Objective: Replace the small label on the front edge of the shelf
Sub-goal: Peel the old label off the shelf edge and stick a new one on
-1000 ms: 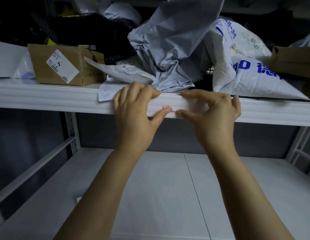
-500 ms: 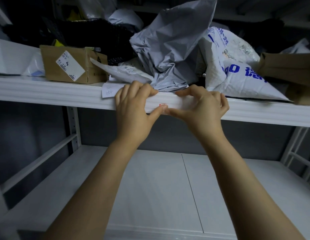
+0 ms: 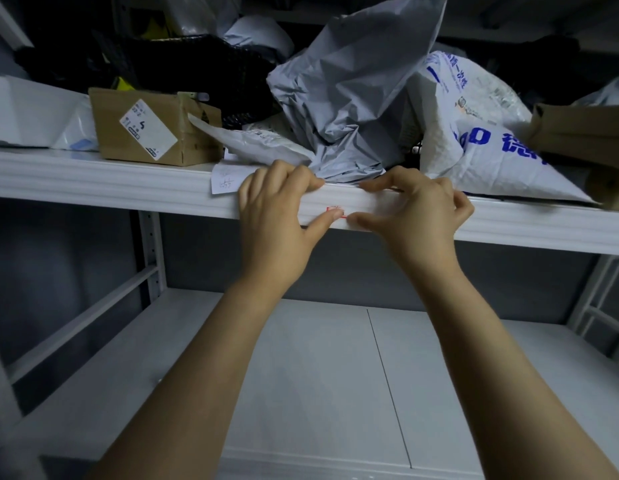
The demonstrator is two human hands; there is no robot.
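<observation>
At ten o'clock from the hands, a brown cardboard box (image 3: 155,128) sits on the white metal shelf (image 3: 93,185). The left hand (image 3: 277,216) grips the shelf's front edge, fingers curled over the top, thumb pressing the small red-printed label (image 3: 335,211) on that edge. A crumpled grey plastic mailer bag (image 3: 353,98) rises at the label's twelve o'clock. The right hand (image 3: 415,216) pinches the same edge, forefinger on top, thumb tip touching the label. A white plastic bag with blue print (image 3: 491,147) lies at its two o'clock.

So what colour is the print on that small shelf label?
Red, on a white label, best in the head view.
</observation>
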